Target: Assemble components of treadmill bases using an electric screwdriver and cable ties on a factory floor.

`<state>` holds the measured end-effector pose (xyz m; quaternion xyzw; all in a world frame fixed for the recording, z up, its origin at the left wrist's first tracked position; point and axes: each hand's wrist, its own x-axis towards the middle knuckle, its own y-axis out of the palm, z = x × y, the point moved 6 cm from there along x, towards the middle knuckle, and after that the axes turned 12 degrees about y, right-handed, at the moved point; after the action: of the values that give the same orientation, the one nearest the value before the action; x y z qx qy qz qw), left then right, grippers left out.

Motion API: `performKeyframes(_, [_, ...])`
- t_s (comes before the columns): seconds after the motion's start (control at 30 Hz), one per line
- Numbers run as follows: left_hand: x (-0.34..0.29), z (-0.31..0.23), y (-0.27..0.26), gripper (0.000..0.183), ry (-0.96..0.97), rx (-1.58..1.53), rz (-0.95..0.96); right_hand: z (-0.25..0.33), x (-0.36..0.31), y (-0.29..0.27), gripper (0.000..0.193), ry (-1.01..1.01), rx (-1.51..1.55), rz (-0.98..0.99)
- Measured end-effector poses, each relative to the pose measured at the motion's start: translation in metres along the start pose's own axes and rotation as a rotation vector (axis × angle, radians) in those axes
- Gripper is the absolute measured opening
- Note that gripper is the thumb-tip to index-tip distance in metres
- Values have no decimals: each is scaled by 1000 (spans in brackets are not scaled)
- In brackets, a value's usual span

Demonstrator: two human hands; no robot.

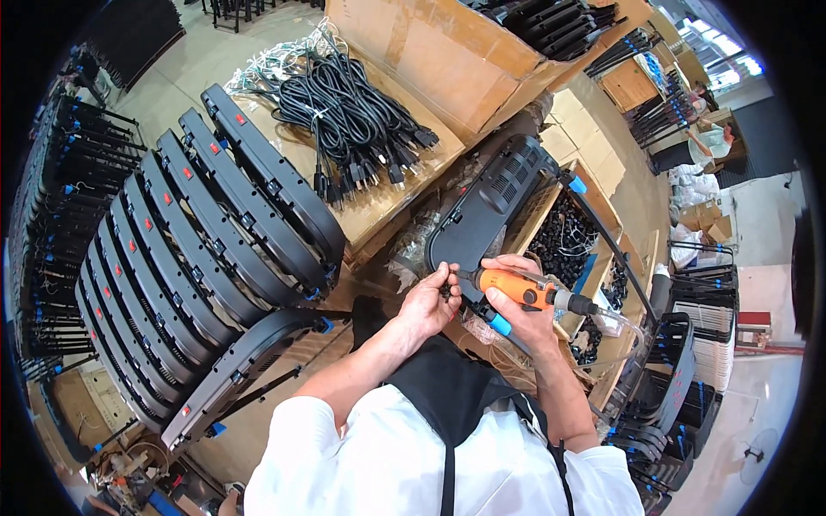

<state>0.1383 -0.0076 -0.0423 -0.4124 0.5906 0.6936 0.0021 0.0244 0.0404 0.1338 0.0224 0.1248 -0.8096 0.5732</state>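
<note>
An orange power screwdriver (514,288) lies in my right hand (529,318), its fingers wrapped round the body. A hose or cord runs from its rear end toward the right. The tool's front end points left, close to my left hand (432,301). That hand is closed in a pinch at the near edge of a black plastic housing (471,219); what the fingers hold, if anything, is too small to make out. The housing has a rounded near end and a vented, raised far end. Blue pieces show on the black frame (613,232) beside it.
Several black curved housings with red switches (245,172) stand in a row at the left. Bundled black power cords (344,116) lie on cardboard ahead, before a large carton (430,52). A wooden bin of small black parts (564,236) is at the right. Another person (712,142) is far right.
</note>
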Motion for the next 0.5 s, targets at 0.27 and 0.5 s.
performKeyframes(0.27, [7, -7, 20, 32, 57, 46, 15, 3, 26, 6, 48, 13, 44, -38])
performKeyframes(0.5, [-6, -15, 23, 30, 65, 305, 74, 10, 67, 13, 47, -65, 2, -96])
